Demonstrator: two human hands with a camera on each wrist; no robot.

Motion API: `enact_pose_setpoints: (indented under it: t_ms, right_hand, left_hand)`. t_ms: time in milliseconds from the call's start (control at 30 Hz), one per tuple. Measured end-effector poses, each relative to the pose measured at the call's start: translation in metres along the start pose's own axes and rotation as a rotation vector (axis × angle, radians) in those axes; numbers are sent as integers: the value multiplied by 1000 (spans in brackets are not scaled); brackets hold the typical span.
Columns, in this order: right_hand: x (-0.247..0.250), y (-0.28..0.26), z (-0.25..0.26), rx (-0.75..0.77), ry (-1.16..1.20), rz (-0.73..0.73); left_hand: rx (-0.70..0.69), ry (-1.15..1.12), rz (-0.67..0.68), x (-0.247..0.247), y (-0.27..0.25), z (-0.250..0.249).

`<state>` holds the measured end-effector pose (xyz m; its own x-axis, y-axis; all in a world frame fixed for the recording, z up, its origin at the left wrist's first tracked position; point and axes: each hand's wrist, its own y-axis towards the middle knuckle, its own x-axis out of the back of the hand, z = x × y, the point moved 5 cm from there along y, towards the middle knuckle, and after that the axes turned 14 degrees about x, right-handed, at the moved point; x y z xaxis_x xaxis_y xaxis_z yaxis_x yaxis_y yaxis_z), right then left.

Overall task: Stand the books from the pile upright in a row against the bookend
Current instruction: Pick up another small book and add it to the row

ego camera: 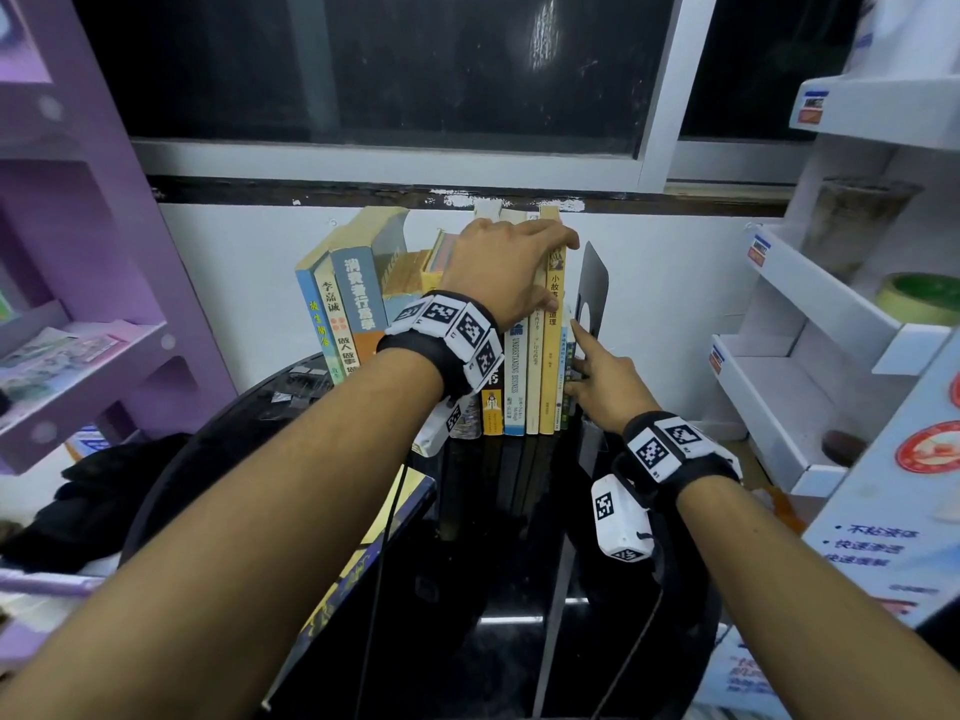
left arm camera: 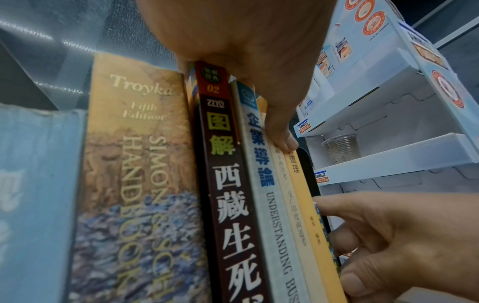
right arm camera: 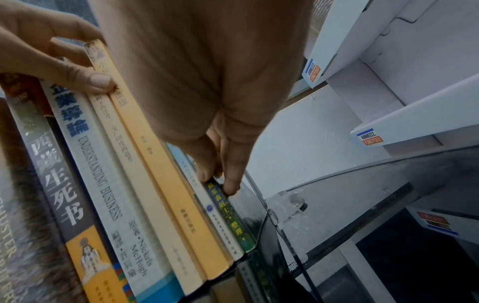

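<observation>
Nearest the lens, two bare forearms, each ending in a black wristband studded with white coded tags. Beneath them, broadest of all, a glossy black table, mirroring the spines above it. To the right, a white display rack with slanted trays; to the left, a purple shelf unit. Near the table's front-left edge, under the left arm, a flat book with a dark and yellow cover. Toward the back of the table, close to the white wall, a row of upright books, spines facing forward, with a few leaning books at its left end, tilted rightward. Draped over the row's top, the left hand: fingers curled across the upper edges, thumb pressed against the spines just beside the yellow book, clamping several volumes together. Lower and to the right, the right hand: forefinger stretched up along the row's end, thumb and fingertips closed on a thin green book, standing at the row's right end on the table. Just right of that, a dark bookend, upright, touching or almost touching the last spine; hard to tell which.
</observation>
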<state>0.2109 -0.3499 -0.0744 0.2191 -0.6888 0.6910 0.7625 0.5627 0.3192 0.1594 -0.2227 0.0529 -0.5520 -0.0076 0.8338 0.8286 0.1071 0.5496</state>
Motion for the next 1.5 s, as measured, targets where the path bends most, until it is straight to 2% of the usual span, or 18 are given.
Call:
enact_pose_setpoints:
  t_ms: [333, 567, 800, 1133, 1300, 1500]
  right_hand:
    - [5, -2, 6, -14, -47, 51]
    - [9, -8, 23, -38, -80, 2]
    - [23, -26, 43, -31, -34, -51]
    - [26, -55, 73, -54, -52, -87]
    - [7, -64, 86, -85, -56, 2]
    - [-34, -71, 105, -108, -143, 298]
  left_hand:
    - [-41, 10, 30, -6, 3, 2]
    - [-59, -22, 49, -6, -3, 4]
    - [-78, -144, 44, 8, -28, 12]
    - [-25, -229, 34, 31, -81, 40]
    - [84, -251, 154, 25, -112, 69]
    - [309, -169, 463, 1, -148, 109]
